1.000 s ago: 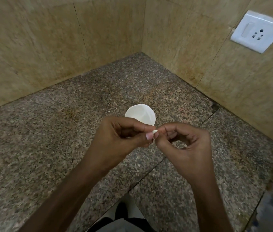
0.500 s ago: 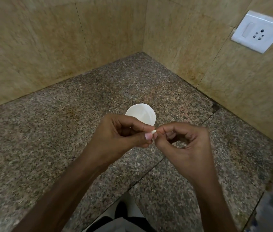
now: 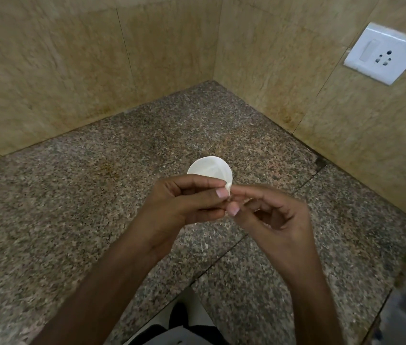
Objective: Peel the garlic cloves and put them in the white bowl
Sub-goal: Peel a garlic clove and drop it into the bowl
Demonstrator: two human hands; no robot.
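Head view, corner of a speckled granite table; beige tiled walls on two sides; white switch-and-socket plate on the right-hand wall

White bowl stands on the table near the middle, well apart from both walls; its near edge is hidden behind the fingers; contents cannot be told

Both hands are raised above the table, just in front of the bowl, fingertips meeting

Left hand: fingers curled, thumb and forefinger pinching the garlic clove; only a small pale tip of the clove shows between the fingertips, overlapping the bowl's right rim in this view

Right hand: thumb and forefinger closed on the same clove from the right side, its thumbnail just below the left thumbnail; remaining fingers loosely curled

Whether skin remains on the clove: cannot tell, too small

A dark joint line crosses the table under the forearms; dark and white clothing shows at the bottom edge
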